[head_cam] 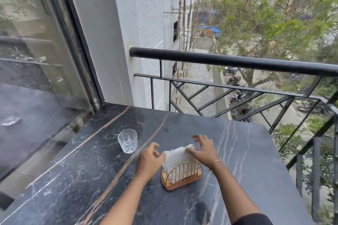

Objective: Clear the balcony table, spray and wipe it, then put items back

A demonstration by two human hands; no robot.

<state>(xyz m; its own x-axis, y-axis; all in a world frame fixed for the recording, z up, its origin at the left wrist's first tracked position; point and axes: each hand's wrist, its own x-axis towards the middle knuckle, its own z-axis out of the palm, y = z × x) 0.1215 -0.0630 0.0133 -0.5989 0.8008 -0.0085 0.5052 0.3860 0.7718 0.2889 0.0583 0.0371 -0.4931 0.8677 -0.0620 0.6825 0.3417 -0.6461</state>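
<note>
The person's right hand (202,149) pinches the top far edge of the white paper napkins (178,157) while the left hand (149,158), fingers curled, touches their near-left side; whether it grips them cannot be told. The stack stands upright in a copper wire napkin holder (181,174) directly beneath both hands. Left of the hands stands a clear cut-glass tumbler (127,140), all on the black veined marble table (237,151), beyond which runs a black metal balcony railing (228,60).
</note>
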